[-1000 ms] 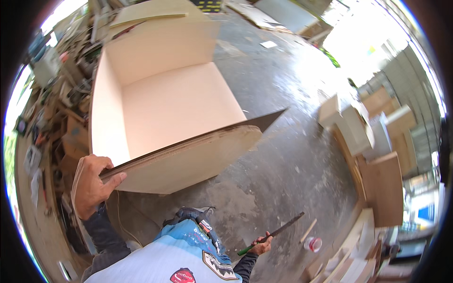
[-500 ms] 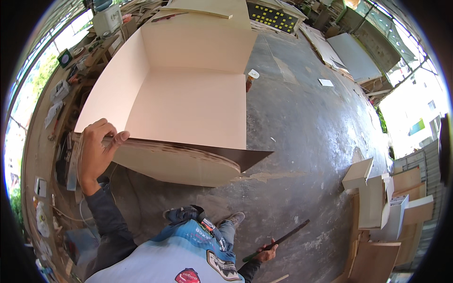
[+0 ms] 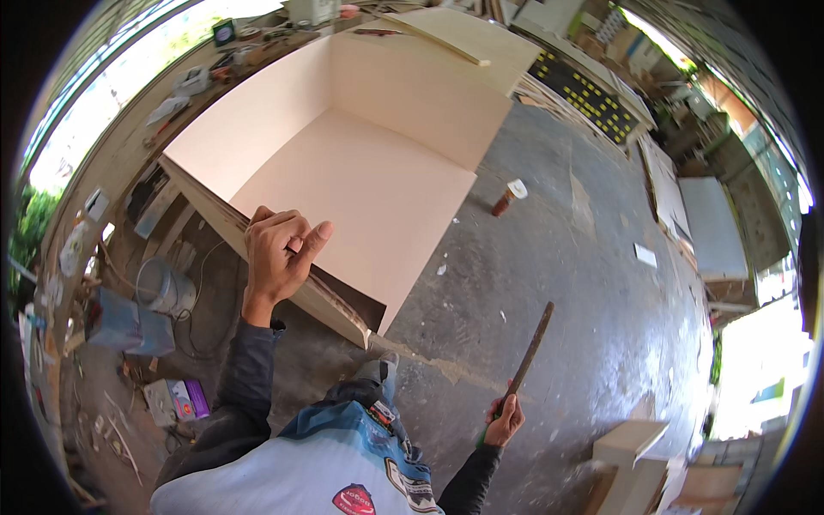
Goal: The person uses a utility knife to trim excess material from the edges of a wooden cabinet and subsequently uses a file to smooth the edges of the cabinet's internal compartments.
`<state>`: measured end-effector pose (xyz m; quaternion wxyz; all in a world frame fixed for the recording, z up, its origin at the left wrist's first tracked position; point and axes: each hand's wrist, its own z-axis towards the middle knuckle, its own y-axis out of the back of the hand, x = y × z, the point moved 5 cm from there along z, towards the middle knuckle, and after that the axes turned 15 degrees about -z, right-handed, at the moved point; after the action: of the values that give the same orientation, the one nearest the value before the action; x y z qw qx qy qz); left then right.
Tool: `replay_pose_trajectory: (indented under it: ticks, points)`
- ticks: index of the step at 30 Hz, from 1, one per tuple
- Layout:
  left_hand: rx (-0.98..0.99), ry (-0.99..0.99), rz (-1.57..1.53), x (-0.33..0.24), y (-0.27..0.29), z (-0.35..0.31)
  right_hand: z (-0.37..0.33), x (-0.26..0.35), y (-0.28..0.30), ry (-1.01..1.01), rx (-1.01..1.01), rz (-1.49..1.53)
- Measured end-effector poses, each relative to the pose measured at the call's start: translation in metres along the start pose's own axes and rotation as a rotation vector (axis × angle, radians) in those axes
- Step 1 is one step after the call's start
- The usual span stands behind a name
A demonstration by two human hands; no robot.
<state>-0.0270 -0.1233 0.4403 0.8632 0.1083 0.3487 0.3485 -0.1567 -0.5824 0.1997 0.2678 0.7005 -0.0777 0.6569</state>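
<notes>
A large open wooden box with pale pink inner faces stands before me, a dark strip showing along its near edge. My left hand is at this edge, fingers curled and thumb sticking out to the right. Whether the fingers pinch anything is hidden. Lower right, my right hand is wrapped round the handle of a long, flat, dark file. The blade points up and away, above the floor and apart from the box.
A narrow board lies on the box's far top. A bottle-like container with a white lid stands on the concrete floor right of the box. Left are a cluttered workbench, a bucket and a carton. Panels lean at right.
The view has turned, so the box appears rotated. My left hand has shifted right along the near edge. My right hand has lifted the file further forward.
</notes>
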Motion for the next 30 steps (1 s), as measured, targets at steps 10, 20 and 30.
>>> replay_pose_trajectory:
  ticks: [10, 20, 30]
  points:
    - [-0.495, -0.199, -0.071, -0.005, -0.002, -0.023, 0.167, 0.127, -0.165, 0.332, 0.671, -0.051]
    - [-0.694, -0.023, -0.085, -0.01, -0.001, -0.03, 0.21, 0.235, -0.35, 0.796, 1.128, -0.045]
    - [-1.04, 0.191, -0.214, -0.008, 0.011, -0.043, 0.248, 0.285, -0.479, 1.116, 1.405, -0.037]
